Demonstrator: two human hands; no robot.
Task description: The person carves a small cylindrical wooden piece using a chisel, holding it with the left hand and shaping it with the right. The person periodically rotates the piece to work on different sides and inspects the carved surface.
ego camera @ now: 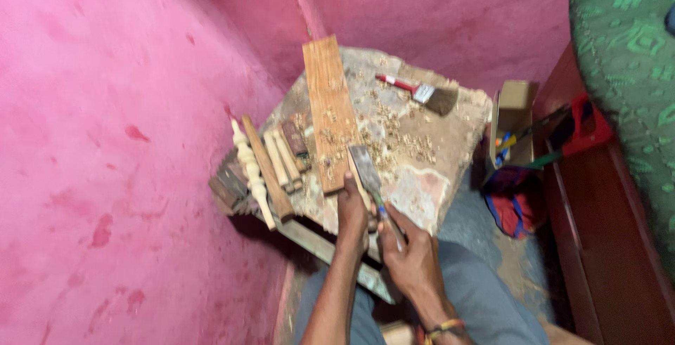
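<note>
Blurrily, our left hand (354, 208) curls its fingers onto the plank (330, 113); our right hand (411, 257) wraps the chisel (367, 171), its handle mostly hidden.

We see bare forearms, a beaded band of yellow, red and orange (444, 329) at one wrist, and grey-blue trousers (485, 296).
</note>
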